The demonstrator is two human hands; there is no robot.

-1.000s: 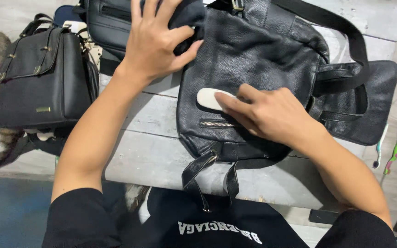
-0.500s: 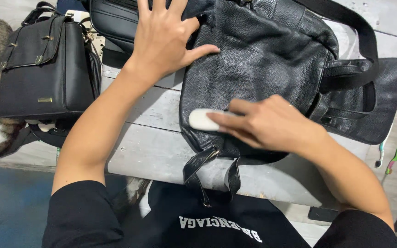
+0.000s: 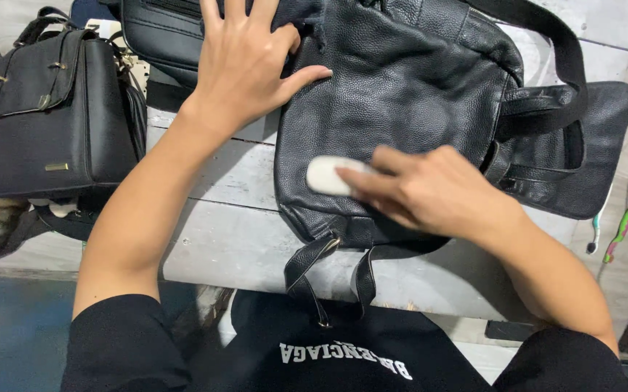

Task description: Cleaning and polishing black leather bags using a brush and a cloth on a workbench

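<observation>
The right hand [image 3: 437, 196] grips a small white pad [image 3: 326, 176], probably an eraser or sponge though it is blurred, pressing it on the near left part of the black leather bag [image 3: 401, 101] lying on the grey wooden table [image 3: 234, 239]. The pad has slid left and nearer since a second ago. The left hand [image 3: 245, 69] stays flat, fingers spread, on the bag's far left edge. A second black handbag [image 3: 52, 123] stands far left.

No packages, labels, signs or screens (none visible).
</observation>
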